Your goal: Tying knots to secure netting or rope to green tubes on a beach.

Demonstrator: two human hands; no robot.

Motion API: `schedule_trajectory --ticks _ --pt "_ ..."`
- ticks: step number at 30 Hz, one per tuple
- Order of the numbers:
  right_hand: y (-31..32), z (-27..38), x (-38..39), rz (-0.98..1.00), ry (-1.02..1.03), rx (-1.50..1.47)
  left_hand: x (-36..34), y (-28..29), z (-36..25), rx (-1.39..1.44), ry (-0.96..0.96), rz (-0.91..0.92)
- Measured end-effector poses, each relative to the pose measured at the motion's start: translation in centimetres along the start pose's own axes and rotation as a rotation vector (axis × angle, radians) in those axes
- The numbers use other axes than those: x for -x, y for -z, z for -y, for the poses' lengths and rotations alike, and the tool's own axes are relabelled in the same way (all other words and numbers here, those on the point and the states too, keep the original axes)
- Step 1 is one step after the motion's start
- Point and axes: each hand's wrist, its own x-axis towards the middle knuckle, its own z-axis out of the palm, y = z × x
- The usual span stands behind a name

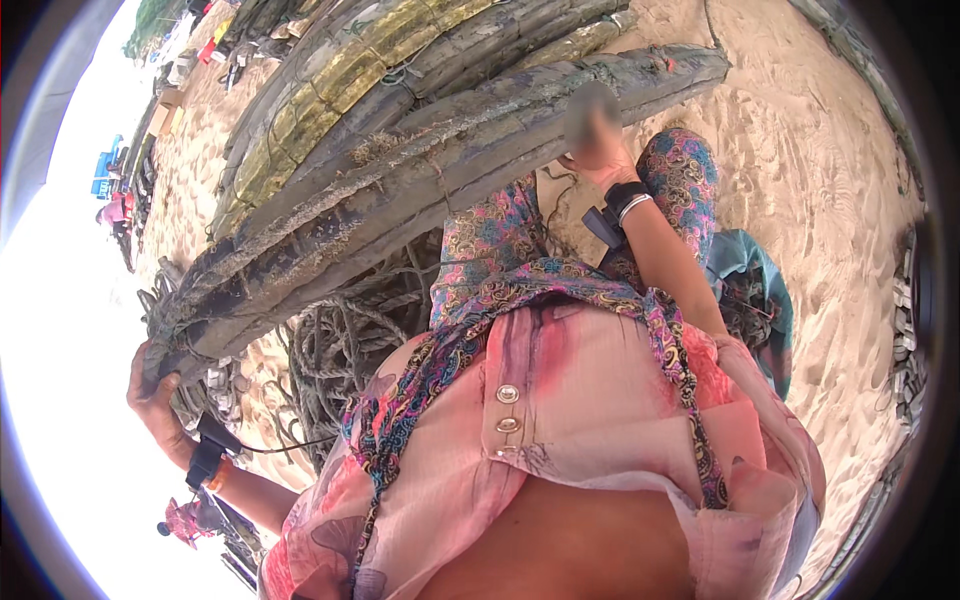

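Across my lap and beyond my knees lies a long, weathered grey bundle point(420, 190), tapered at its far right end and bound with thin cord. Its surface is rough and crusted, with a groove along its length. My left hand point(155, 395) is closed around its near left end, thumb on one side and fingers on the other. Beside its right part, my right hand point(604, 150) is raised against the near edge; a grey blurred patch covers its fingers, so their grip cannot be made out.
More long grey and yellowish bundles point(350, 70) lie beyond. A heap of grey rope point(345, 345) sits left of my legs. At right, a teal bag point(770, 300) holds dark material. Sand point(820, 200) surrounds me. Another person in pink point(185, 522) is at lower left.
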Motion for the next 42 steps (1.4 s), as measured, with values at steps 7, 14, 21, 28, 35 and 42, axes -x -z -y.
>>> schedule_trajectory --ticks 7,14,21,28,35,42 --pt "-1.7 0.1 -0.1 0.122 0.081 -0.150 -0.7 1.3 10.3 0.066 0.175 -0.038" --pt "-2.2 -0.8 0.3 0.175 0.061 -0.240 -2.1 2.8 7.7 -0.275 0.155 -0.009" --pt "-3.0 -3.1 -0.3 0.299 -0.074 -0.230 -6.7 1.6 -4.8 -1.471 0.147 0.132" --pt "-2.9 -4.5 0.0 0.393 -0.116 -0.260 2.5 -26.7 -13.0 -0.627 -0.680 0.069" --pt "-2.2 -4.8 0.4 0.381 -0.106 -0.121 2.4 -30.7 -9.0 -1.052 -0.462 0.347" --pt "-0.6 1.8 0.9 -0.025 0.159 -0.105 3.8 -31.4 -4.1 -0.861 -0.518 0.280"
